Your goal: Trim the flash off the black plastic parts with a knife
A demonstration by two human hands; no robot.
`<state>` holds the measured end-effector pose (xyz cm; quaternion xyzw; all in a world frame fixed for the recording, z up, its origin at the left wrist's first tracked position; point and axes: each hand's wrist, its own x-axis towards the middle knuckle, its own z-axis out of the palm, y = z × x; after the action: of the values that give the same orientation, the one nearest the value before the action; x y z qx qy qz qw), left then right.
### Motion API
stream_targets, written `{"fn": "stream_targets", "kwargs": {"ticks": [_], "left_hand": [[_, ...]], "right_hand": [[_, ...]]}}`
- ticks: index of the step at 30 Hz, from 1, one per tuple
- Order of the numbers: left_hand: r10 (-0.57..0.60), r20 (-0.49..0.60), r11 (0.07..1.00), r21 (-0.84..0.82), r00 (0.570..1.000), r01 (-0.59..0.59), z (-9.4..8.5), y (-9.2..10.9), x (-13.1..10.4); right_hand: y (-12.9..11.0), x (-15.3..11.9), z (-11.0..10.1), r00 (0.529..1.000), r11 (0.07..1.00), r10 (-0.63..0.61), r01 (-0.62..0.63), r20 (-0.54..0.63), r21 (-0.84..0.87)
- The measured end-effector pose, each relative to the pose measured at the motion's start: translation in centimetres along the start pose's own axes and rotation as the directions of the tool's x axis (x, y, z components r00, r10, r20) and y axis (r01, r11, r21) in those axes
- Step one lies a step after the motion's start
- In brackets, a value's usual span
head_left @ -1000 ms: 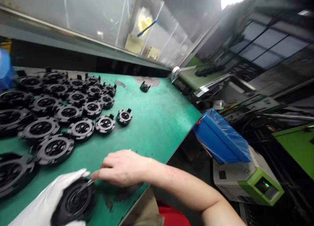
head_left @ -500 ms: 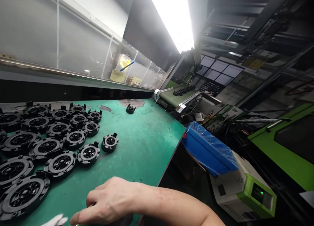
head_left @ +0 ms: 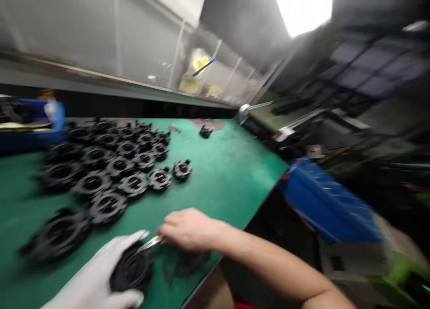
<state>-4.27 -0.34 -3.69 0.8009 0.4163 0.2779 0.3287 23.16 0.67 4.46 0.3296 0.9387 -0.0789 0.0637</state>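
My left hand (head_left: 97,273), in a white glove, wraps its fingers around a round black plastic part (head_left: 132,271) low in the view. My bare right hand (head_left: 188,230) is closed on a slim metal tool (head_left: 152,242). Its shiny tip meets the upper edge of the held part; motion blur hides the tool's exact kind. Left of my hands, several like round black parts (head_left: 109,206) lie in rows on the green bench top (head_left: 228,179). One blurred black part (head_left: 60,235) sits nearest my glove, and a single one (head_left: 206,131) stands far back.
A blue bin (head_left: 59,121) stands at the bench's back left. Beyond the right edge is a blue crate (head_left: 322,201) lined with clear plastic. A conveyor (head_left: 285,116) meets the far end, and a translucent panel (head_left: 144,45) runs along the back.
The view has swung left, bringing the blue bin into sight. My gloved left hand has come into fuller view with the black part, and the metal tool in my right hand now shows against it.
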Motion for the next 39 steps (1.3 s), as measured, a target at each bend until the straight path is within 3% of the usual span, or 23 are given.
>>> {"fn": "stream_targets", "kwargs": {"ticks": [2, 5, 10, 19, 39], "left_hand": [[-0.049, 0.16, 0.998, -0.016, 0.986, 0.053, -1.2, 0.3, -1.1], [-0.045, 0.263, 0.996, -0.06, 0.964, 0.063, -2.3, 0.3, -0.6], [0.036, 0.232, 0.991, -0.131, 0.972, -0.005, -2.6, -0.3, -0.1], [0.12, 0.186, 0.985, -0.147, 0.975, -0.093, -2.3, -0.7, -0.3], [0.123, 0.188, 0.985, -0.139, 0.974, -0.098, -2.6, -0.5, -0.4]], "right_hand": [[0.5, 0.1, 0.0, 0.997, 0.997, -0.026, 0.031, -0.069, 0.068], [1.6, 0.5, 1.1, 0.989, 0.983, -0.057, 0.08, -0.14, 0.166], [1.5, 1.0, 1.5, 0.978, 0.993, -0.094, 0.106, -0.184, 0.059], [1.9, 2.2, 0.5, 0.959, 0.973, -0.233, 0.231, -0.159, -0.033], [1.4, 2.1, -0.2, 0.973, 0.972, -0.222, 0.216, -0.059, -0.091]]}}
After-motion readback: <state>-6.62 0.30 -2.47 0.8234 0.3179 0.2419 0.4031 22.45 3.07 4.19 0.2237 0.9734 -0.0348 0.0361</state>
